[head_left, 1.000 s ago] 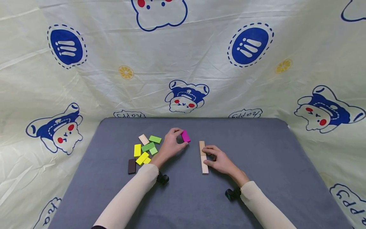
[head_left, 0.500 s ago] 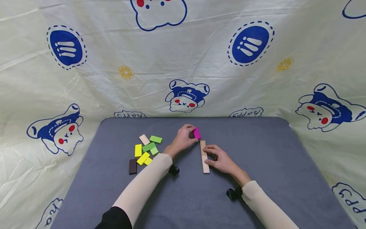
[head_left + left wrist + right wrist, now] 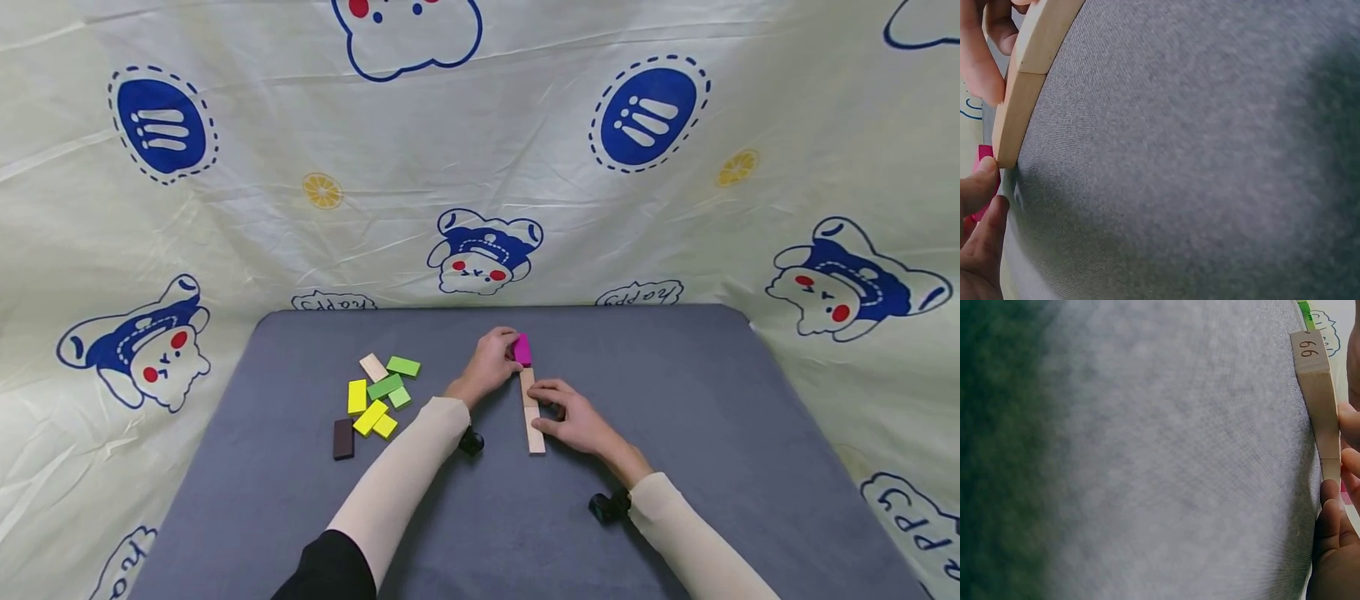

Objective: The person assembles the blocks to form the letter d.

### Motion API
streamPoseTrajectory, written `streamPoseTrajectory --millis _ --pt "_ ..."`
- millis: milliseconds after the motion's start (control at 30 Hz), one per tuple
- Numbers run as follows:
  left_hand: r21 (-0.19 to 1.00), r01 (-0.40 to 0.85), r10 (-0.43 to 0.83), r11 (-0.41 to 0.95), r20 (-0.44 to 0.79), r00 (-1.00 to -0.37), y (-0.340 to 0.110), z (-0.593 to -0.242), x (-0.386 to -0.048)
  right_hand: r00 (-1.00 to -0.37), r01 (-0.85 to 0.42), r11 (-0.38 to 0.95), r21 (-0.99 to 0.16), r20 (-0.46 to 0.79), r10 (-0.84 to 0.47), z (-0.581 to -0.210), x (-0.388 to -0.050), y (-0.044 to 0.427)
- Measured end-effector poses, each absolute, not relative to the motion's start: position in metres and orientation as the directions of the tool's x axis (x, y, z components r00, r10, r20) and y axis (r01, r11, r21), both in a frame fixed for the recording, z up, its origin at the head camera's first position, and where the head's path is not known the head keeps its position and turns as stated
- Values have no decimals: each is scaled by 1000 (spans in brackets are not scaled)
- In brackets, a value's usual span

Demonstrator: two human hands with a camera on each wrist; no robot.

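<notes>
In the head view my left hand (image 3: pixel 491 362) pinches a magenta block (image 3: pixel 522 350) between thumb and fingers, at the far end of a row of wooden blocks. This row has a far plain block (image 3: pixel 528 382) and a near plain block (image 3: pixel 535 442), end to end. The magenta block lines up with them; whether it touches is too small to tell. My right hand (image 3: pixel 581 421) rests its thumb and fingertips against the row from the right, one on each plain block. The right wrist view shows "66" printed on the near block's end (image 3: pixel 1310 353).
Left of the hands lies a loose group: yellow blocks (image 3: pixel 357 397), green blocks (image 3: pixel 385 387), a pale wooden block (image 3: pixel 373 367) and a dark brown block (image 3: pixel 343 439). A grey cloth covers the table (image 3: pixel 480 533). A printed curtain (image 3: pixel 555 250) hangs behind its far edge.
My left hand has carried the magenta block rightward to the far end of the plain row and turned it in line. My right hand has stayed at the row.
</notes>
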State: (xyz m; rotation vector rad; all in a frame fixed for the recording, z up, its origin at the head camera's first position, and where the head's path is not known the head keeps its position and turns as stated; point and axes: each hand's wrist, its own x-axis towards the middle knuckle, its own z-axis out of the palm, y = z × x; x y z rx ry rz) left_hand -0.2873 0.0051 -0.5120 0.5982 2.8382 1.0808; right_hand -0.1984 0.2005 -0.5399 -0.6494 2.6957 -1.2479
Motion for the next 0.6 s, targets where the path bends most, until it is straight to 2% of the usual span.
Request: streamPoseTrajectory --millis 333,600 --pt "675 292 387 677 11 -922 5 -512 -289 -902 -342 558 -756 97 -421 -542 -199 201" --pt "685 285 390 671 1 -921 2 -515 -291 -904 -332 549 -767 92 -418 -541 -199 200"
